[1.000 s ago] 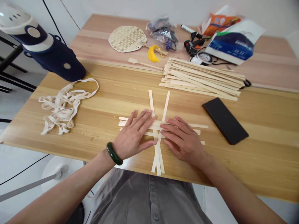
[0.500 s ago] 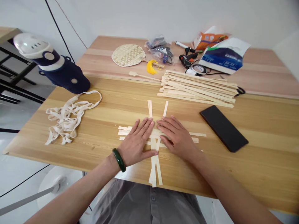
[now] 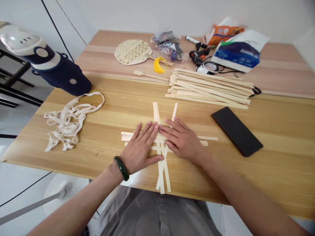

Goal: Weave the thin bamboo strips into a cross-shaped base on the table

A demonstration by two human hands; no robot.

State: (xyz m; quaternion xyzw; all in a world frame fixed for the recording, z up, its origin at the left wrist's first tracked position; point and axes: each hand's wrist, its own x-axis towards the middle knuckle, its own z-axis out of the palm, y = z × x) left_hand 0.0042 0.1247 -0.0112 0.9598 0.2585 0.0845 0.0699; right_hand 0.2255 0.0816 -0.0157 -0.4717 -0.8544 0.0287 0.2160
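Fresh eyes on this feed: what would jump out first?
Probably the left hand, with its glossy dark-green bangle, and the right hand, spread over crossed, flat, pale strips at front centre. Then the bright yellow tassel at the back, beside a round, pale woven fan.

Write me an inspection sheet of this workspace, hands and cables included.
Surface: wood-grain tabletop; a pinker section adjoins behind.
Job's things: flat pale strips laid crosswise; strip bundle beyond.
Clutter: black slab at right, tangled white ribbon and navy object at left, woven fan, yellow tassel and blue packet behind.
Hands: left hand and right hand both palm-down on the crosswise strips.
Cables: black cord at upper left.
Surroundings: white wall behind; dark-framed furniture at left.
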